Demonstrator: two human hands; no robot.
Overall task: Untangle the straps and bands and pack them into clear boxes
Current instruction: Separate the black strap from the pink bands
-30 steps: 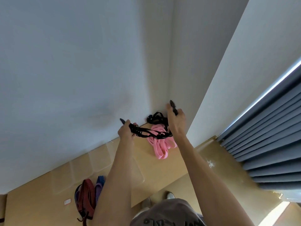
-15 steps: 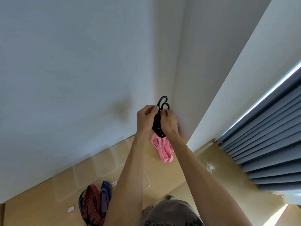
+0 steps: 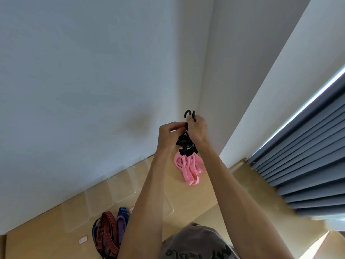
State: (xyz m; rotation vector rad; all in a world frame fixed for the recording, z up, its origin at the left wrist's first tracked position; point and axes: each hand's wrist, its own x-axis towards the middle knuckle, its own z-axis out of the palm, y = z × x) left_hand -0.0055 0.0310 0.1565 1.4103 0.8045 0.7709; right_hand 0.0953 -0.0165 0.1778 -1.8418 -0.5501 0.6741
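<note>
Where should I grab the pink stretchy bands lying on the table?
Probably the bunched end of the flat pink elastic bands nearest you, coming from above: the loops lie flat on the wooden tabletop and gather there. The far end is hidden behind the black hooked cord both hands hold.

The cord point(image 3: 186, 144) with hooks is black. The bands point(image 3: 188, 169) on the light brown table point(image 3: 186, 199) are pink. Near its front edge, one strap point(image 3: 107, 230) is dark red with black stripes, others purple point(image 3: 121, 224) and blue point(image 3: 123, 212).
</note>
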